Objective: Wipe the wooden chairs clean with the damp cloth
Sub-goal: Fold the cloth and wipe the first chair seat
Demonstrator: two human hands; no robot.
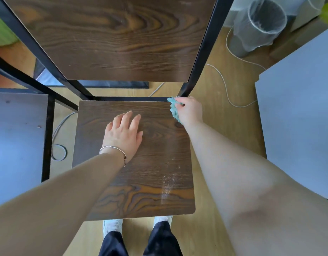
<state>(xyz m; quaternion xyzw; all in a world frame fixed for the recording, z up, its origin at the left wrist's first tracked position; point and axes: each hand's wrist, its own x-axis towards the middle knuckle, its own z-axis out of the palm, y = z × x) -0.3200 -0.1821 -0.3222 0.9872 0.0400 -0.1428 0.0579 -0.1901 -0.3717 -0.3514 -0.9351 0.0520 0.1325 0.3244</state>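
Note:
A dark wooden chair stands right below me, its seat [155,163] square and its backrest [111,37] held in a black metal frame [205,52]. My left hand [122,133] lies flat on the seat's middle, fingers straight, a thin bracelet on the wrist. My right hand [190,109] grips a teal cloth [174,109] at the seat's back right corner, beside the frame's right post. A pale dusty streak [167,187] shows on the seat near its front right.
A second chair's seat [17,137] stands at the left. A grey tabletop [298,117] fills the right. A bin with a clear liner [259,24] stands at the back right. White cables [226,84] run over the wooden floor. My feet [137,226] are under the seat's front edge.

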